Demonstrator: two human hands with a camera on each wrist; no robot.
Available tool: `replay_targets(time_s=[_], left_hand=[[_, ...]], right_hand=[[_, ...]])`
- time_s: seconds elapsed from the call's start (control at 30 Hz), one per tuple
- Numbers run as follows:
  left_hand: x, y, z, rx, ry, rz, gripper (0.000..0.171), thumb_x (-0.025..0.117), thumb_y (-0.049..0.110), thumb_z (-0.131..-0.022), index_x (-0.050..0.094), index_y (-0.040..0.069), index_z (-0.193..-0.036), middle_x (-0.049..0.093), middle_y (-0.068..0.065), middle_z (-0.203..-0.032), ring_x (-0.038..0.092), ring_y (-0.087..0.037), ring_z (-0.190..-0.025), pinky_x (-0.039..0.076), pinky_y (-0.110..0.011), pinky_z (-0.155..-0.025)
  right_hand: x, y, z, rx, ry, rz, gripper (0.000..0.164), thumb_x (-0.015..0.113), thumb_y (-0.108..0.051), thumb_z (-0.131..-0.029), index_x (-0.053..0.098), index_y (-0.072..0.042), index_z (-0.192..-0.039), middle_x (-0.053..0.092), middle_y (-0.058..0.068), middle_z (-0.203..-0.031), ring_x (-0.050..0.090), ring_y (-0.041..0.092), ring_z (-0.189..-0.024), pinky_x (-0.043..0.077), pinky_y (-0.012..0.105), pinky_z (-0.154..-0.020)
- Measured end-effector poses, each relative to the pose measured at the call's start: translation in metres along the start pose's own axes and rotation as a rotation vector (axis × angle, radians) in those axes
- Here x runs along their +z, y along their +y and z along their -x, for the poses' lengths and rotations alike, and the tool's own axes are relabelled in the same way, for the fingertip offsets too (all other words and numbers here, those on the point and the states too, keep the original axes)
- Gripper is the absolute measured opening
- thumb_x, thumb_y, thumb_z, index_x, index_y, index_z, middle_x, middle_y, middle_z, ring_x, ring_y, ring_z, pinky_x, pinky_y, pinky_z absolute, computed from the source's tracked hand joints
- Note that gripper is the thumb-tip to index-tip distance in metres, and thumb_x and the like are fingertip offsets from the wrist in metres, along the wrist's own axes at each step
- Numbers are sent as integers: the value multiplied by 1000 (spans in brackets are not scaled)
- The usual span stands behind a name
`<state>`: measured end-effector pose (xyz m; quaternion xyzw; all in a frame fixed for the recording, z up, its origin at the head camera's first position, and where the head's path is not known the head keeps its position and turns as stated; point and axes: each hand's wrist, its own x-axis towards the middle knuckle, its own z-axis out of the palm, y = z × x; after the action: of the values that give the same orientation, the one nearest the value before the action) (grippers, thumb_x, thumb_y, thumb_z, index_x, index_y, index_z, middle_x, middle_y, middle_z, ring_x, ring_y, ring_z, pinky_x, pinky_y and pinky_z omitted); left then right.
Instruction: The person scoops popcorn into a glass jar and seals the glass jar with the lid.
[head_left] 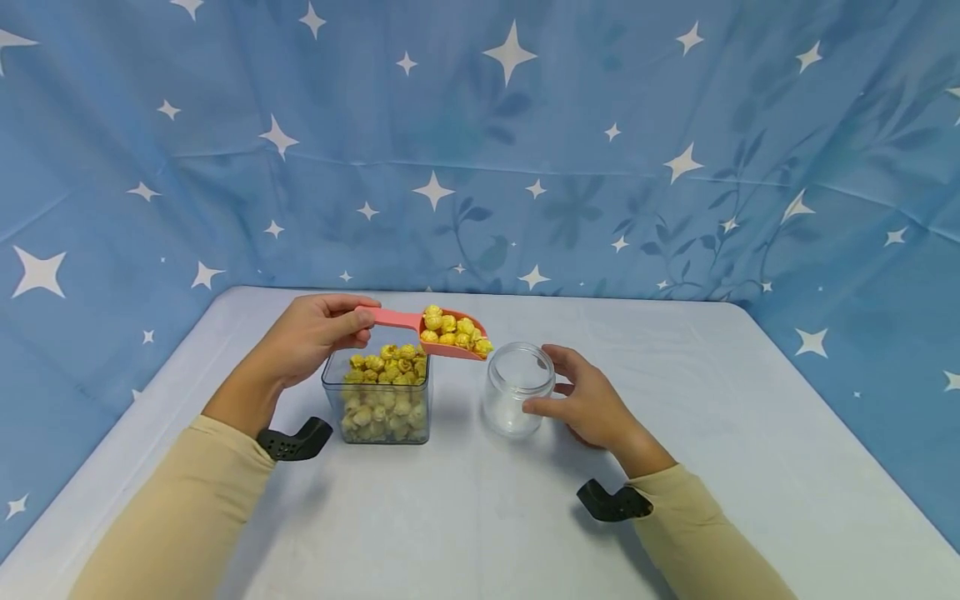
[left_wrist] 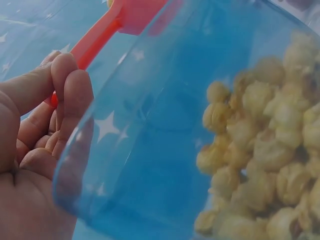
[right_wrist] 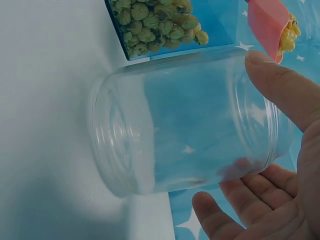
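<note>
- Coral-pink plastic scoop (head_left: 416, 322): raised, loaded with round yellow popcorn (head_left: 450, 332); handle toward nine o'clock, lip slightly lower, pointing between three and four.
- Left hand (head_left: 318, 333): narrow, pinching the scoop's handle between thumb and fingers.
- Clear cylindrical wide-mouthed jar (head_left: 504, 404): upright on the white-covered table (head_left: 480, 517), its rim near the scoop's lip, which sits at the jar's ten o'clock.
- Right hand (head_left: 585, 400): fairly wide, thumb and fingers holding the jar from its three o'clock side.
- Smoke-tinted transparent box-shaped container (left_wrist: 140, 160): on the table at the jar's nine o'clock, holding more popcorn.
- Blue star-patterned fabric backdrop (head_left: 450, 100): hangs at twelve o'clock, behind the table.
</note>
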<state>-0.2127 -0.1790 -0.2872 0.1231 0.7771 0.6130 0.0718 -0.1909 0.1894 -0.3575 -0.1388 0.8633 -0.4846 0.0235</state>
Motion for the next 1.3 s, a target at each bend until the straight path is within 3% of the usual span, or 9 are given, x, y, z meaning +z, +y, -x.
replay_targets(time_s=[0.6,1.17,1.3], left_hand=[[11,11,-14,-13,-43,-42,41,58,14,-103,54,-10,-136,62,-13,-98,63,-16,-86,57,-26,-85],[27,20,-26,-86,-68,-41,38,61,15,-102,58,-6,-134,65,-15,-105,67,-15,-85,56,-35,-90],[29,21,-29,-106,-74,-57,38,61,14,-102,58,-6,-134,64,-17,-110,67,-17,-86,57,-32,-88]], right_hand=[[1,3,-1,-5,16,40,85,85,-21,-82,38,3,-148,51,19,-143,50,36,-130,47,50,-103],[1,1,-1,7,10,24,86,86,-22,-82,37,4,-149,49,20,-144,48,38,-131,47,50,-103],[1,1,0,2,7,28,85,85,-22,-83,37,4,-148,49,21,-144,49,38,-131,47,50,-103]])
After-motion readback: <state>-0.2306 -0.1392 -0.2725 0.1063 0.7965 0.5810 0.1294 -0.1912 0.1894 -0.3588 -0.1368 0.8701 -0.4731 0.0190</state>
